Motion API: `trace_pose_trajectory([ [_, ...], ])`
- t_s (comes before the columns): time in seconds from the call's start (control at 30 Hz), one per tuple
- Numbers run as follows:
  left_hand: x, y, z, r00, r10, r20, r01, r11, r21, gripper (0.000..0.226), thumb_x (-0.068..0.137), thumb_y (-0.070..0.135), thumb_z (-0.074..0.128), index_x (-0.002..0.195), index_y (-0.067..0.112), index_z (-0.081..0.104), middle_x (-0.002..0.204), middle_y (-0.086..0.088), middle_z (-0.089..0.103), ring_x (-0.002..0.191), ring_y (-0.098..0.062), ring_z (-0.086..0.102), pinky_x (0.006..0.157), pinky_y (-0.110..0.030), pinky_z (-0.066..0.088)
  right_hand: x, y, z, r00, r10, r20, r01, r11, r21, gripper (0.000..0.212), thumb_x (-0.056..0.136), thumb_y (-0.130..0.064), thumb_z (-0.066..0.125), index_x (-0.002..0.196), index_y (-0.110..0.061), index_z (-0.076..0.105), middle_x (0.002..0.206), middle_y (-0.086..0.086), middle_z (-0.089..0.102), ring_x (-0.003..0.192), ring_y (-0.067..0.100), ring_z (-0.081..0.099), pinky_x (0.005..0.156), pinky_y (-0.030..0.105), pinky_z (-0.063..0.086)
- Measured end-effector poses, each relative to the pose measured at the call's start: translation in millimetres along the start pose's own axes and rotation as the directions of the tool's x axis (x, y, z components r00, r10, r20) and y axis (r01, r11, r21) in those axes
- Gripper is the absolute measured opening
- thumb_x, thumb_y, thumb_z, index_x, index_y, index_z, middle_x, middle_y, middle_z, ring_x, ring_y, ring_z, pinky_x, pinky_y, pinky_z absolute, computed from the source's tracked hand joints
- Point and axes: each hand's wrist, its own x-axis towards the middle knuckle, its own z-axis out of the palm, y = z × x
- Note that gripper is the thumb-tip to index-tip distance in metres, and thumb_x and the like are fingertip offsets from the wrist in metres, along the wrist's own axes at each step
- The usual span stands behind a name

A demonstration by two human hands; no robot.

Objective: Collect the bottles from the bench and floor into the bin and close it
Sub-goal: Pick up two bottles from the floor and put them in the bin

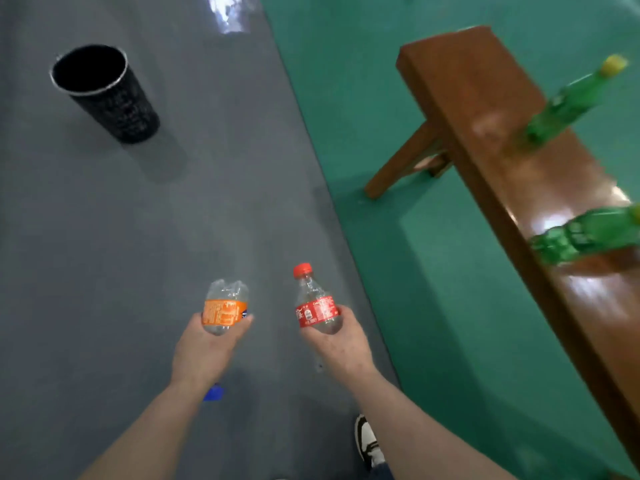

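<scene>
A: Start nearest the camera. What was down by the feet?

B: A shoe (367, 441), black and white, stood on the grey floor (104, 271) at the lower edge, and a small blue thing (213, 393) lay on the floor under the left forearm (too blurred to name).

A: And the hands?

B: Both were full. The left hand (204, 351) was wrapped around an orange-labelled bottle (225, 311), clear plastic, held base-up so its neck was hidden in the palm. The right hand (337, 344) gripped a red-labelled bottle (317, 306) around its lower half, upright, red cap on top. The two bottles were near each other but apart, both above the grey floor.

A: What was on the desk?

B: The brown wooden desk (485, 98) ran along the right side, standing on the green floor (433, 271). Two green bottles were on its top. The near green bottle (585, 239) sat close to the right edge of the view, part of it cut off. The far green bottle (571, 102) had a yellow cap. Both were blurred, so I could not tell whether they stood straight or leaned.

A: And the bin?

B: The black bin (107, 95) stood farthest off at the upper left on the grey floor, mouth open, well apart from both hands and the desk.
</scene>
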Motion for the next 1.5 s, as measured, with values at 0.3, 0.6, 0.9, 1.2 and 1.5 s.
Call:
trace_pose_trajectory([
  [0.3, -88, 236, 45, 0.96, 0.256, 0.114, -0.275, 0.942, 0.194, 0.043, 0.071, 0.026, 0.079, 0.103, 0.011, 0.053, 0.082, -0.002, 0.06, 0.063, -0.017, 0.056, 0.055, -0.029, 0.04, -63, -71, -182, 0.965, 0.014, -0.26, 0.033, 0.984, 0.175, 0.045, 0.066, -0.047, 0.078, 0.098, -0.029, 0.052, 0.085, -0.01, 0.062, 0.076, 0.007, 0.061, 0.071, 0.028, 0.05],
  [0.6, -159, 391, 157, 0.831, 0.404, 0.383, -0.538, 0.759, 0.367, 0.032, 0.068, 0.032, 0.081, 0.087, 0.023, 0.058, 0.084, -0.001, 0.064, 0.075, -0.021, 0.062, 0.066, -0.033, 0.049, -73, -125, -345, 0.845, -0.086, -0.529, 0.295, 0.898, 0.326, 0.036, 0.062, -0.045, 0.076, 0.087, -0.033, 0.054, 0.084, -0.007, 0.065, 0.075, 0.012, 0.064, 0.072, 0.037, 0.057],
  [0.9, -228, 431, 280, 0.532, 0.204, 0.821, -0.846, 0.101, 0.523, 0.058, 0.062, 0.05, 0.078, 0.11, 0.021, 0.061, 0.153, -0.002, 0.017, 0.136, -0.029, 0.024, 0.113, -0.043, 0.029, -40, -71, -491, 0.639, 0.048, -0.768, -0.008, 0.998, 0.056, 0.056, 0.065, -0.06, 0.067, 0.102, -0.019, 0.061, 0.114, 0.002, 0.038, 0.114, 0.026, 0.041, 0.1, 0.042, 0.039],
  [1.2, -231, 399, 347, 0.409, 0.013, 0.913, -0.861, -0.327, 0.39, 0.071, 0.064, 0.056, 0.075, 0.125, 0.024, 0.055, 0.16, -0.006, 0.0, 0.145, -0.037, 0.001, 0.116, -0.053, 0.025, 5, -37, -535, 0.814, 0.115, -0.57, -0.323, 0.904, -0.279, 0.074, 0.067, -0.064, 0.065, 0.127, -0.022, 0.055, 0.155, 0.01, 0.016, 0.137, 0.038, 0.023, 0.106, 0.049, 0.035],
  [1.5, -217, 364, 374, 0.457, 0.083, 0.886, -0.851, -0.248, 0.462, 0.063, 0.063, 0.053, 0.077, 0.113, 0.021, 0.055, 0.133, -0.004, 0.024, 0.117, -0.028, 0.029, 0.099, -0.042, 0.043, 35, -14, -525, 0.855, 0.112, -0.506, -0.323, 0.878, -0.352, 0.069, 0.064, -0.054, 0.073, 0.119, -0.015, 0.057, 0.138, 0.012, 0.026, 0.119, 0.035, 0.041, 0.095, 0.043, 0.042],
])
